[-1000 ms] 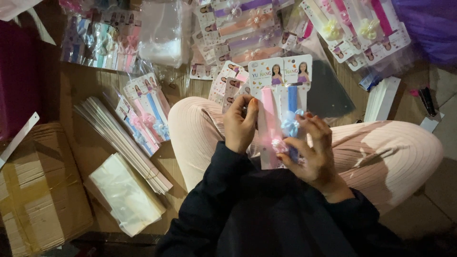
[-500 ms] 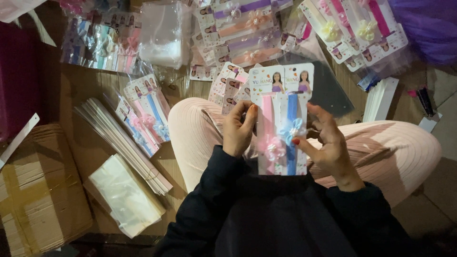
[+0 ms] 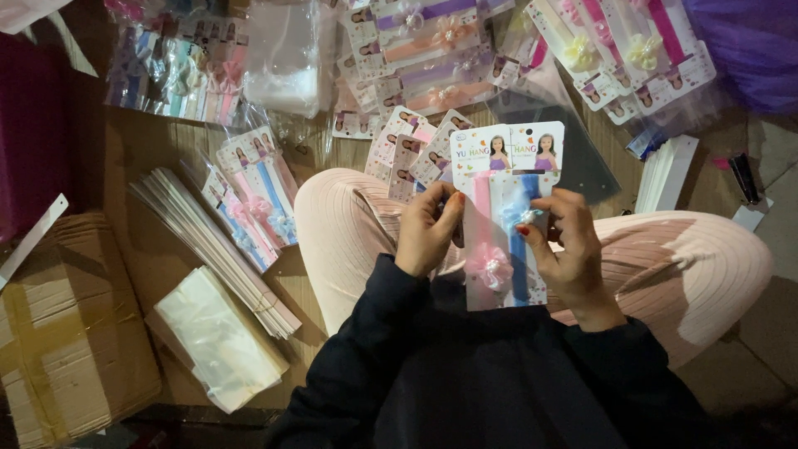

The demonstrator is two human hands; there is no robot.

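Note:
I hold a white display card (image 3: 505,158) over my lap, with a pink headband (image 3: 485,249) and a blue headband (image 3: 521,274) stretched down it, each with a fabric flower. My left hand (image 3: 426,234) grips the card's left edge by the pink band. On the right, my right hand (image 3: 565,245) holds the other edge, its thumb and fingers pinching the blue flower (image 3: 524,214). My legs in pink trousers (image 3: 665,266) lie under the card.
Packaged headband cards (image 3: 253,199) lie to the left on the wooden floor. More cards (image 3: 432,58) spread across the top. A stack of blank cards (image 3: 212,241), a pile of clear bags (image 3: 220,337) and a cardboard box (image 3: 71,333) sit at left.
The card has risen a little and straightened in my lap. My right hand moved from the lower part of the blue band up to the blue flower.

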